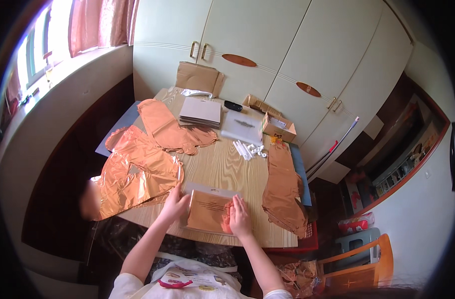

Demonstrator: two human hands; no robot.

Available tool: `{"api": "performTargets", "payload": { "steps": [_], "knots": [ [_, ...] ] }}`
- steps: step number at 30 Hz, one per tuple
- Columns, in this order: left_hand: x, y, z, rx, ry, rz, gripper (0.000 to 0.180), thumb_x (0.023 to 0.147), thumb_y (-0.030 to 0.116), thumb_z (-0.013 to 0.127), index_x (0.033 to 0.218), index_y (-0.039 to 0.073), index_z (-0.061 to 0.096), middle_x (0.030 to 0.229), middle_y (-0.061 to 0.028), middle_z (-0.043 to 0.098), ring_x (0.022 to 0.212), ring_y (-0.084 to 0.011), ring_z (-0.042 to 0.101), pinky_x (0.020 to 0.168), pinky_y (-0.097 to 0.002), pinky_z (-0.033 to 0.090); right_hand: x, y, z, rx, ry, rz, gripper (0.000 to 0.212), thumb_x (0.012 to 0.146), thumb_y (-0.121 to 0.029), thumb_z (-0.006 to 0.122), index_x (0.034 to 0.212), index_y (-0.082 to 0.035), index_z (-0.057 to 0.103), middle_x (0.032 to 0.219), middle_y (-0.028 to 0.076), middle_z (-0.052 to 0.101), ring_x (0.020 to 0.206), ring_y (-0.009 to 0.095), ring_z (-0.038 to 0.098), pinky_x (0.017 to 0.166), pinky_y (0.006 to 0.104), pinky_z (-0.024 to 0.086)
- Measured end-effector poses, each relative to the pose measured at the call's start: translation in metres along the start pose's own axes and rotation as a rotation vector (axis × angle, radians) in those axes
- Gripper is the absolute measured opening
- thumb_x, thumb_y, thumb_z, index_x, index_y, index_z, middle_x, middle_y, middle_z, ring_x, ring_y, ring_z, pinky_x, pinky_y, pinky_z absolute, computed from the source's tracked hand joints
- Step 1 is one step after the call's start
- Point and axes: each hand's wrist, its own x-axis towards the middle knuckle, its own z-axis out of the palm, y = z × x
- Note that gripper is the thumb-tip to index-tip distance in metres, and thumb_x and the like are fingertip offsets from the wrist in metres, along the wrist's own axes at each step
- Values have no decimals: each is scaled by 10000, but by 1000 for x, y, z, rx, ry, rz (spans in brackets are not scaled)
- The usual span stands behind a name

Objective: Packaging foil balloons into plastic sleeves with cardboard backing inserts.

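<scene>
On the near edge of the table lies a flat clear packet with folded copper-coloured foil inside and a hang-hole strip along its far side. My left hand is at the packet's left edge, thumb and fingers apart. My right hand rests along the right edge, its fingers stretched out. Just left of my left hand is a large shiny copper foil balloon, flat and creased. Beyond it, another flat copper foil piece lies toward the stack of cards.
White tubes and small white pieces lie mid-table. Behind them are a clear plastic sheet, a black object and an open cardboard box. More copper foil covers the right edge. A wooden chair stands right.
</scene>
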Motion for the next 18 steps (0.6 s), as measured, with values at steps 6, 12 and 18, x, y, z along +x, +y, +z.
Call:
{"api": "performTargets", "payload": {
  "steps": [6,12,18],
  "knots": [
    [17,1,3,-358,-218,-138,406,950,155,592,1311,-22,529,1128,-71,643,994,-129,588,852,-277,478,1,4,-7,245,120,54,432,1045,-214,379,1387,39,453,1450,216,454,1357,352,426,1124,407,345],
    [2,26,-5,-552,-132,370,225,975,2,520,1188,-3,591,1033,14,630,970,-58,558,866,-213,442,16,-34,-65,863,476,222,604,1068,-424,253,1471,19,329,1496,196,404,1391,297,387,1156,416,291],
    [-11,15,-6,-604,-208,413,229,959,58,611,1181,22,571,1093,25,607,997,-44,538,879,-219,439,11,-40,-60,854,316,104,593,1062,-448,287,1468,-20,347,1388,146,499,1293,231,484,1082,378,396]
  ]
}}
